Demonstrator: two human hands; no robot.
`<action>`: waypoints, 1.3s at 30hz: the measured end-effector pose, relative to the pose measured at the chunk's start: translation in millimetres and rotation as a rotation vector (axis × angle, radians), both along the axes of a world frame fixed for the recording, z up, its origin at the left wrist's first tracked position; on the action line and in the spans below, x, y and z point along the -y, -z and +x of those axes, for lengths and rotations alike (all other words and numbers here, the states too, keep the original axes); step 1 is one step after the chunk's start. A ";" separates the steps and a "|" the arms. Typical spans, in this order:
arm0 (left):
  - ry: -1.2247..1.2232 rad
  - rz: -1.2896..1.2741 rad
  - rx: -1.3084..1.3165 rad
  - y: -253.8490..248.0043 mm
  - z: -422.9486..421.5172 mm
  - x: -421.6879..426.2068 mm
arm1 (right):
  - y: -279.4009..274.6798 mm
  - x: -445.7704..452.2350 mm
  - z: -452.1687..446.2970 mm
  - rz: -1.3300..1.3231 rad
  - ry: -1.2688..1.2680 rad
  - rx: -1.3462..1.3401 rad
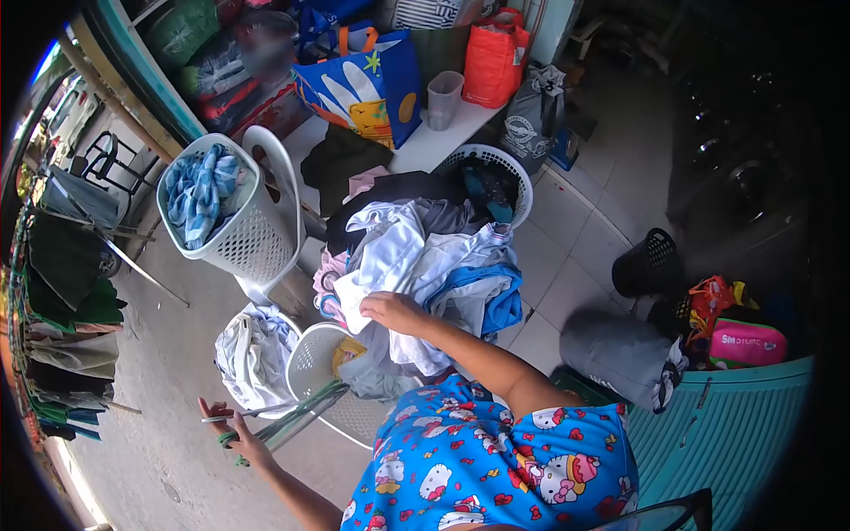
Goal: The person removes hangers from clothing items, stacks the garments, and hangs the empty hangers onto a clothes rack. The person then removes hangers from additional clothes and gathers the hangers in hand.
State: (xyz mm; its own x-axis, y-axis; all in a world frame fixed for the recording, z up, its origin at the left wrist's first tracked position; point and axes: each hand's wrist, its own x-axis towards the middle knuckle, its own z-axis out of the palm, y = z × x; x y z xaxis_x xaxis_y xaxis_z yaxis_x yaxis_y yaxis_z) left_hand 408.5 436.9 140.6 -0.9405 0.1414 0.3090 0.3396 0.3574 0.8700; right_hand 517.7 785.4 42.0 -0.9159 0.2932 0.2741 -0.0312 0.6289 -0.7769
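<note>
My left hand (pixel 237 435) is at the lower left, away from the laundry, with its fingers curled around a bunch of thin green and whitish clothes hangers (pixel 305 407). The hangers reach across the rim of a white laundry basket (pixel 305 367) in front of me. My right hand (pixel 394 312) pinches the edge of a white garment (pixel 382 252) on top of a large clothes pile. Beside that garment lie a blue and white piece of clothing (pixel 491 296), dark cloth (pixel 403 188) and pink patterned fabric (pixel 329 274).
A tall white basket (pixel 239 252) with blue checked cloth stands on a white chair (pixel 282 177). White clothes (pixel 255 354) sit lower left. Behind are a round basket (pixel 522 190), a blue bag (pixel 376 93) and a red bag (pixel 494 62). Right: a black bin (pixel 646 264) and teal slatted panel (pixel 735 425).
</note>
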 end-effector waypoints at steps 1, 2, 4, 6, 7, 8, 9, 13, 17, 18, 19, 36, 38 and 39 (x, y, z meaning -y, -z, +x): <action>0.002 -0.008 0.031 -9.7 8.3 -10.8 | -3.4 -11.7 5.2 -0.006 0.137 -0.102; 0.055 -0.008 0.081 -7.3 9.3 -16.0 | -6.9 -29.4 13.8 0.082 0.364 -0.155; 0.151 -0.018 0.181 3.1 11.0 -20.2 | -5.8 -78.5 36.6 0.352 0.681 -0.105; 0.235 -0.039 0.281 11.7 11.9 -23.8 | 13.2 -115.7 62.6 0.485 1.021 0.186; 0.274 -0.050 0.333 13.9 13.6 -29.7 | 31.9 -130.0 70.7 0.510 1.186 0.393; 0.308 -0.015 0.406 13.4 18.0 -41.5 | 61.2 -145.7 78.6 0.325 1.198 0.533; 0.381 -0.054 0.354 28.9 14.4 -44.4 | 71.6 -154.0 84.6 0.206 1.168 0.583; 0.495 -0.051 0.466 43.1 14.3 -82.4 | 73.7 -171.8 94.9 0.001 0.996 0.505; 0.559 -0.100 0.453 50.9 17.1 -117.4 | 39.2 -152.5 87.8 0.173 0.966 0.112; 0.585 -0.117 0.473 55.0 17.1 -122.9 | 20.8 -141.6 85.6 0.237 0.957 0.044; 0.631 -0.127 0.529 58.1 18.0 -128.9 | 1.2 -130.3 83.9 0.301 0.950 -0.024; 0.857 -0.601 0.175 125.6 63.6 -240.3 | 54.2 -125.8 77.3 0.085 0.967 -0.035; 0.837 -0.536 0.146 119.0 67.7 -241.1 | 27.0 -135.4 104.7 0.190 0.989 0.086; 0.795 -0.540 0.194 118.2 68.1 -237.3 | 11.3 -137.0 116.8 0.355 0.991 0.201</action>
State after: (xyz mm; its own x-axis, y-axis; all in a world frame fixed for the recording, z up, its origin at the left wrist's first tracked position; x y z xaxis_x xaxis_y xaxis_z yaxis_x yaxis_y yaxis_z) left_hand 476.7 674.2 22.4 -0.5377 0.8325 -0.1336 0.5216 0.4530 0.7230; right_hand 634.5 922.4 30.7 -0.3509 0.8642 0.3606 0.7254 0.4944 -0.4789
